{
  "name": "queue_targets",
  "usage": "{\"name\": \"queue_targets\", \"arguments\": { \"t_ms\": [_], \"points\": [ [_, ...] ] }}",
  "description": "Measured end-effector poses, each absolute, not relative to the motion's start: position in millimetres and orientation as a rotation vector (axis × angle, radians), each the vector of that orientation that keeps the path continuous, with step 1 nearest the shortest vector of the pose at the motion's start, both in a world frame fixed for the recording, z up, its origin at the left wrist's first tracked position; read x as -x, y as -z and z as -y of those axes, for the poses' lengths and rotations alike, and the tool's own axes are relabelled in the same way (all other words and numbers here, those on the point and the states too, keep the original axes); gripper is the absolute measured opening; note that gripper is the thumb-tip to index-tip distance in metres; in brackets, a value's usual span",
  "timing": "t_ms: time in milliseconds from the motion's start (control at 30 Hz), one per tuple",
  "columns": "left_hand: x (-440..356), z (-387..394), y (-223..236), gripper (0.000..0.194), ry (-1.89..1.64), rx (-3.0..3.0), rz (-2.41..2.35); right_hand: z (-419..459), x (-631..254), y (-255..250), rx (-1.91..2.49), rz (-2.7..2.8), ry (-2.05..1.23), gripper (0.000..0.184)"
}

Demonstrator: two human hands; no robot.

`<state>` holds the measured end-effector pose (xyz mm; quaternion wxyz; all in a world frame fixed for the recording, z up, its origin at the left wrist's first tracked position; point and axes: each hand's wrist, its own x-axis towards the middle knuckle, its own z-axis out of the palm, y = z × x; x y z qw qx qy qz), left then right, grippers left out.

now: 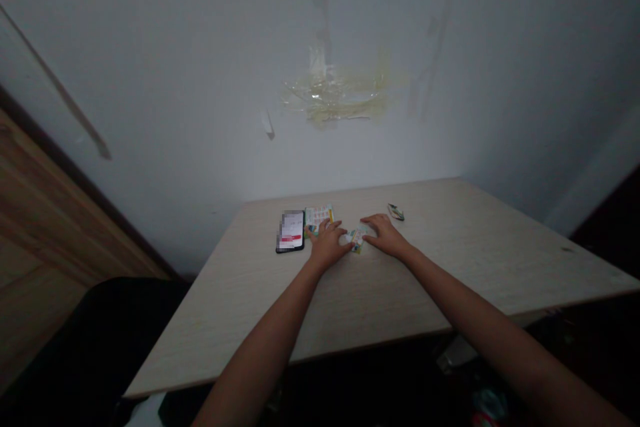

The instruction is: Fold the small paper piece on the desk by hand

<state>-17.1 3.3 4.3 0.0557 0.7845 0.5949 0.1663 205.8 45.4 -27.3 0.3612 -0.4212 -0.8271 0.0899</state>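
Observation:
My left hand (327,245) rests over the table with its fingers spread, partly covering a printed leaflet (320,215) with rows of small pictures. Its thumb points at a small, colourful printed piece (357,238), paper or card, lying between my two hands. On the other side, my right hand (386,235) curves toward that piece, thumb and forefinger apart and the thumb at its right edge. Whether the fingers press on the piece is too small to tell. A phone (291,231) with a lit, partly blurred screen lies left of the leaflet.
A small crumpled wrapper-like scrap (395,212) lies beyond my right hand on the pale wooden table (380,307). The table's back edge meets a wall (200,80) with old yellowed tape (345,97). A dark chair-like shape (120,333) stands at the left.

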Motion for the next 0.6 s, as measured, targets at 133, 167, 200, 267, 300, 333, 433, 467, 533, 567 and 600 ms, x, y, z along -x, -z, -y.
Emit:
{"name": "queue_targets", "arguments": {
  "t_ms": [133,167,200,267,300,333,433,467,533,567,600],
  "points": [
    [17,-6,-3,0.043,-0.572,-2.357,-1.788,-46,-206,28,1.112,2.156,-0.189,0.05],
    [17,-6,-3,0.042,-0.6,-2.347,-1.782,-46,-206,28,1.109,2.159,-0.186,0.048],
    [17,-5,-3,0.042,-0.635,-2.337,-1.773,-47,-206,28,1.102,2.158,-0.185,0.045],
    [17,-4,-4,0.041,-0.712,-2.315,-1.743,-47,-206,27,1.082,2.142,-0.193,0.038],
    [17,-3,-5,0.041,-0.748,-2.303,-1.722,-47,-206,27,1.073,2.126,-0.2,0.035],
    [17,-3,-5,0.041,-0.78,-2.288,-1.699,-47,-207,27,1.064,2.106,-0.209,0.032],
    [17,-2,-5,0.04,-0.87,-2.242,-1.62,-46,-207,24,1.049,2.036,-0.23,0.021],
    [17,-2,-5,0.041,-0.898,-2.234,-1.591,-45,-207,23,1.049,2.014,-0.235,0.017],
    [18,-3,-6,0.046,-0.956,-2.221,-1.546,-43,-207,21,1.049,1.981,-0.24,0.012],
    [18,-3,-6,0.049,-0.985,-2.216,-1.531,-42,-207,19,1.047,1.973,-0.24,0.01],
    [18,-2,-7,0.051,-1.011,-2.214,-1.52,-40,-207,17,1.04,1.968,-0.238,0.008]
  ]
}}
